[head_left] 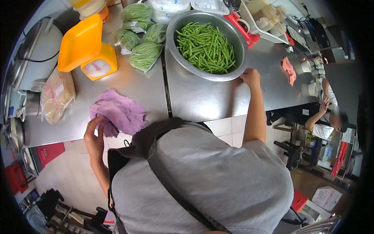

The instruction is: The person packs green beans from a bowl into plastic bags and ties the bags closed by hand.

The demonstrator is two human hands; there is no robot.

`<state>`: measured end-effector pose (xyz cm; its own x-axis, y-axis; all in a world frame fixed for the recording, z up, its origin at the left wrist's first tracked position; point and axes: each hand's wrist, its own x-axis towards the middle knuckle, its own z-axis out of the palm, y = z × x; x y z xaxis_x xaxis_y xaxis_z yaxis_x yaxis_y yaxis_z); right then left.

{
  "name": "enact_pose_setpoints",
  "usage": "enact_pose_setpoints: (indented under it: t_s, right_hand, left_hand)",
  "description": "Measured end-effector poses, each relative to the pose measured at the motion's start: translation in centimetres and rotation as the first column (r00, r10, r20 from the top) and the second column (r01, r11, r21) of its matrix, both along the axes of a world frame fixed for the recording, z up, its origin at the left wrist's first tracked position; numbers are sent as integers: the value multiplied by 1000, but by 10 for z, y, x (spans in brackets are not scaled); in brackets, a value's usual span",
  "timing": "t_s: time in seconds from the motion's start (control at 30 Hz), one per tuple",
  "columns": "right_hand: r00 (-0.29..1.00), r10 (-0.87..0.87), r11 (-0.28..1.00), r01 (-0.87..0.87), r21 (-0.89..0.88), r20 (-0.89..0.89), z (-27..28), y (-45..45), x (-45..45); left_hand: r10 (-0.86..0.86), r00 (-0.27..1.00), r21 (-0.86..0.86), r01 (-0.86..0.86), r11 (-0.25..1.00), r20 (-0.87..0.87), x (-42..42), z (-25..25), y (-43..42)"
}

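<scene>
Landmark: the steel bowl (240, 46), on the surface (198, 102), green beans (204, 46) inside. Purple cloth (120, 111) lies left of the bowl and closer to you, crumpled, at the surface's near edge. Your left grip (94, 137) is at the cloth's left side, bent and touching it; pinching or just resting, can't tell. So from that grip the cloth lies right and slightly away from you, its spread a bit longer side to side than front to back. Left is clearly the nearer one; your right grip (251, 77) is at the bowl's near right rim, curled, clasping or only against it, can't tell. Bowl lies left of and beyond it; round, no long axis. Bagged beans (145, 57) just left of the bowl, yellow scale (108, 55) farther left, pink cloth (288, 71) well right.
</scene>
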<state>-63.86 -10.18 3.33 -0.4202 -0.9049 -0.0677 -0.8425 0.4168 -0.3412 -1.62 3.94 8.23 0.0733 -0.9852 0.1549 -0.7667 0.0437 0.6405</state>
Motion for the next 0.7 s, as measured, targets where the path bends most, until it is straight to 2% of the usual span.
enact_pose_setpoints:
  t_s: [0.03, 0.13, 0.2, 0.27, 0.3, 0.33, 0.4, 0.43, 0.53, 0.6, 0.67, 0.7]
  right_hand:
    - [990, 90, 990, -101, -103, -109, -8, 0, -15]
    - [978, -193, 938, 209, -278, 84, 18, 2, -46]
    - [983, -79, 908, 140, -394, 168, 82, 2, 4]
    - [923, 322, 836, -172, -520, 212, 97, -12, 33]
    - [904, 302, 841, -102, -532, 303, 86, -26, 30]
    - [875, 286, 841, -34, -539, 390, 71, -42, 24]
    - [921, 299, 871, -157, -465, 249, 22, -64, 6]
    - [933, 316, 879, -220, -423, 171, 21, -69, 8]
    - [801, 169, 976, -54, -210, 575, 50, -13, 26]
    - [787, 123, 976, 16, -219, 605, 61, 27, 23]
    - [831, -5, 990, 82, -112, 557, 84, 62, 4]
    - [780, 0, 973, 146, -182, 625, 68, 75, -23]
  left_hand:
    - [-3, 1000, -8, 3, 1000, 2, -3, 3, -1]
    - [29, 999, -19, -29, 999, 14, -6, 12, -2]
    - [23, 1000, 7, -23, 1000, 0, -3, 15, 0]
    - [-6, 999, 24, 5, 1000, 35, -9, 21, -4]
    - [-24, 998, 24, 23, 999, 53, -13, 24, -8]
    - [-31, 999, 16, 31, 999, 32, -19, 29, -11]
    - [-36, 999, -6, 36, 999, -10, -30, 39, -16]
    - [-72, 997, -32, 73, 997, 42, -31, 41, -17]
    - [-73, 997, -12, 74, 997, 39, -30, 43, -12]
    - [-39, 999, 0, 39, 999, 31, -22, 37, -3]
    - [8, 999, 39, -10, 999, 34, -15, 30, 7]
    - [-9, 998, 28, 7, 1000, 56, -11, 25, 11]
